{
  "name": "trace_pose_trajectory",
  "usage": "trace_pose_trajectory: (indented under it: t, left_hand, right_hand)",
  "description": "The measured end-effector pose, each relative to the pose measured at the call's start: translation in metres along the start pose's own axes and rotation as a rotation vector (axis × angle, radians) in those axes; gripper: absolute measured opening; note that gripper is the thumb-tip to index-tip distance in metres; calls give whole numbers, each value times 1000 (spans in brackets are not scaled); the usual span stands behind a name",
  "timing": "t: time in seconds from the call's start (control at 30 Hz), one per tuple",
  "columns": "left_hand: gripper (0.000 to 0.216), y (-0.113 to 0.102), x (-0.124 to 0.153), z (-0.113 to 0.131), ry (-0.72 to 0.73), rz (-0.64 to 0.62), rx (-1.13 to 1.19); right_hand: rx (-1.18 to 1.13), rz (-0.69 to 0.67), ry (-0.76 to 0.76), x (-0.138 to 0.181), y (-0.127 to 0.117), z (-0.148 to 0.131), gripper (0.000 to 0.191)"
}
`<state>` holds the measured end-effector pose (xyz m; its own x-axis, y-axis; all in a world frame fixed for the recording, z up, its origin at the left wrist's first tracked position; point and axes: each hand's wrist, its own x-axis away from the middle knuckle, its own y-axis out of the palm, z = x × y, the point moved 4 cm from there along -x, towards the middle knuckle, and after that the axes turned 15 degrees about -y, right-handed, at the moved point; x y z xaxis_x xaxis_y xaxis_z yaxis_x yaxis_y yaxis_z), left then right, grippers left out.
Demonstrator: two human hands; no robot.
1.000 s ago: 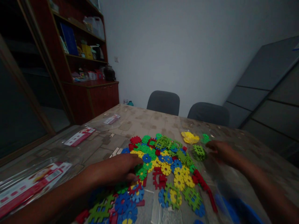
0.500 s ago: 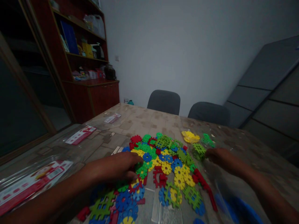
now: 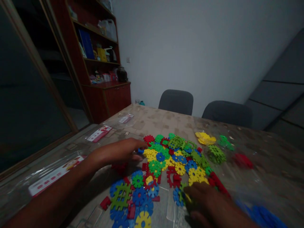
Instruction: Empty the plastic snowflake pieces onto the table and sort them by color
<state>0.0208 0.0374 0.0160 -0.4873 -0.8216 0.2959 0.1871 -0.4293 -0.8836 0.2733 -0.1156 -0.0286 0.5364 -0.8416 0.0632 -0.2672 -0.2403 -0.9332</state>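
A pile of plastic building pieces in red, blue, yellow and green (image 3: 163,153) covers the middle of the table. My left hand (image 3: 124,150) is at the pile's left edge, fingers stretched out and thumb apart, close to a blue piece (image 3: 140,151). My right hand (image 3: 206,201) is low over the near right side, above a light green square piece (image 3: 183,187) and yellow gear-like discs (image 3: 197,175). Motion blur and the back of the hand hide its fingertips. Nearer me lie another light green square (image 3: 121,196) and blue discs (image 3: 139,196).
On the right are yellow pieces (image 3: 205,138), a light green stack (image 3: 216,154), dark green pieces (image 3: 226,142), red pieces (image 3: 243,161) and blue pieces (image 3: 263,217). Clear packages with printed cards (image 3: 57,174) lie left. Two grey chairs (image 3: 176,102) stand behind the table (image 3: 149,118).
My right hand has come from the light green stack at the right to the pile's near side. My left hand has shifted slightly away from me. The view has turned left.
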Motion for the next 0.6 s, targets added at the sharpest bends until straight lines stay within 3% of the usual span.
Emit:
trace_pose_trajectory:
  t: [0.07, 0.17, 0.3, 0.43, 0.53, 0.6]
  left_hand:
    - [56, 1, -3, -7, -43, -20, -87]
    - [55, -4, -13, -31, -246, 26, -241]
    - [55, -8, -24, -60, -417, 26, -261]
    - [50, 8, -29, -54, -348, -113, -225]
    - [46, 24, -29, -32, -184, -186, -171]
    - [39, 30, -29, -15, -63, -166, -113]
  right_hand:
    - [65, -13, 72, 8, 15, 9, 61]
    - [104, -20, 110, 25, 36, 33, 83]
    - [122, 4, 100, 29, 58, 44, 88]
    - [129, 124, 93, 8, 62, 30, 77]
    - [37, 158, 70, -8, 60, 20, 67]
    - [-58, 204, 1, -15, 57, 14, 62]
